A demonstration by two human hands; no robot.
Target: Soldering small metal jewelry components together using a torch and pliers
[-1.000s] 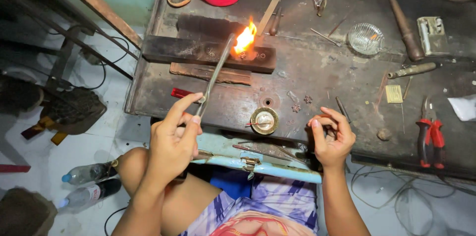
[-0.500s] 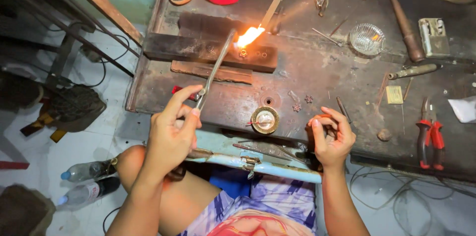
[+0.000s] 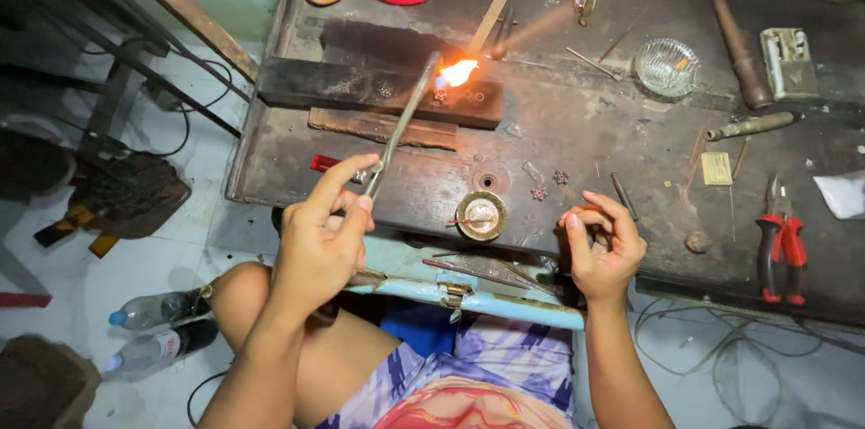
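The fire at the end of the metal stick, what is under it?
Under the flame lies a dark block on the workbench, with small round metal pieces on it. The left hand holds the torch. The glare hides what sits right at the flame.

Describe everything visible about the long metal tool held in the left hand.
The torch pipe is a slim, straight, grey metal tube. The left hand pinches its near end between thumb and fingers. It slants up and to the right over the dark workbench. An orange flame burns at its far tip, over a charred block with small pieces on it. Only the hand touches it.
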